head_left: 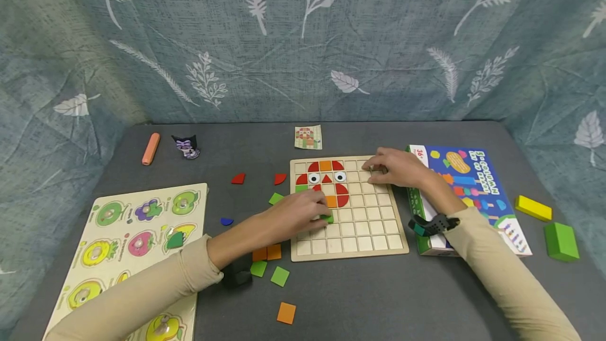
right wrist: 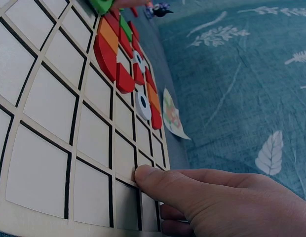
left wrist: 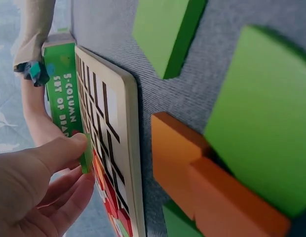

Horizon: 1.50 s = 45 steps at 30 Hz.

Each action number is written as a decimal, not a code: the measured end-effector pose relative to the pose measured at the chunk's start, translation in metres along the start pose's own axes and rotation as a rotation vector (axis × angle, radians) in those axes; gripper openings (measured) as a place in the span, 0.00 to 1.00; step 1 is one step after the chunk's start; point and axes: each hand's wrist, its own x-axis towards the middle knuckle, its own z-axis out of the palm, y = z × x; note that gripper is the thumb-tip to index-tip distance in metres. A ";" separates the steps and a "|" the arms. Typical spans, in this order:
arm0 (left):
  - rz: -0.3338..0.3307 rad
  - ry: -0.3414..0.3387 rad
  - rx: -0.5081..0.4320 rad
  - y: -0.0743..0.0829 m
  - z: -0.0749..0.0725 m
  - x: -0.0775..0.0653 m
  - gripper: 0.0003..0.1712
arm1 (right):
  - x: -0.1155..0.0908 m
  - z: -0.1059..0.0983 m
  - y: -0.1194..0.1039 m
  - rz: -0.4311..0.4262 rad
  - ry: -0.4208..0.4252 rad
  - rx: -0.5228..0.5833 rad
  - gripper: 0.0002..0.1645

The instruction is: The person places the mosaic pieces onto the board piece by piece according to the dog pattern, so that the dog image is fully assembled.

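Observation:
My left hand [head_left: 298, 212] pinches a green square tile [left wrist: 86, 154] between thumb and fingers, low over the wooden grid board [head_left: 355, 230]. On that board, red tiles [head_left: 342, 189], orange tiles [head_left: 325, 166] and two round eye tiles [head_left: 340, 176] form part of a picture; my left hand covers some of it. At the board's upper right, my right hand [head_left: 397, 167] rests on the grid with thumb and fingers spread apart, and the thumb touches the squares in the right wrist view.
A fruit knob puzzle [head_left: 201, 225] lies left, a bead-set box [head_left: 473, 193] right. Loose orange [head_left: 286, 313] and green tiles [head_left: 280, 276] sit below the board, red pieces [head_left: 238, 178] to its left. A small picture card [head_left: 308, 137] lies behind; yellow [head_left: 533, 208] and green blocks [head_left: 561, 242] stand far right.

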 end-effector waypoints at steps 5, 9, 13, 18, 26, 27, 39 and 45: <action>0.005 -0.015 0.022 -0.001 0.005 0.009 0.07 | -0.001 -0.001 -0.001 0.005 0.001 -0.005 0.21; 0.033 -0.018 0.042 -0.001 0.006 0.014 0.06 | -0.001 -0.001 -0.001 -0.004 0.007 -0.008 0.20; 0.061 -0.021 0.065 0.000 0.006 0.017 0.04 | -0.002 -0.001 0.000 -0.009 0.011 -0.005 0.20; 0.063 -0.030 0.083 0.003 0.006 0.020 0.03 | -0.003 0.000 0.002 -0.009 0.006 -0.008 0.20; 0.060 -0.035 0.070 0.003 0.007 0.024 0.03 | -0.005 -0.001 0.003 -0.008 0.012 -0.005 0.20; 0.058 -0.035 0.063 0.003 0.007 0.024 0.03 | -0.005 -0.001 0.003 -0.007 0.012 -0.005 0.20; -0.013 -0.033 0.017 0.004 0.009 0.022 0.04 | -0.003 -0.002 0.004 -0.003 0.010 -0.016 0.20; -0.092 -0.027 -0.032 0.005 -0.002 -0.004 0.08 | -0.001 -0.002 0.002 -0.004 -0.003 -0.002 0.21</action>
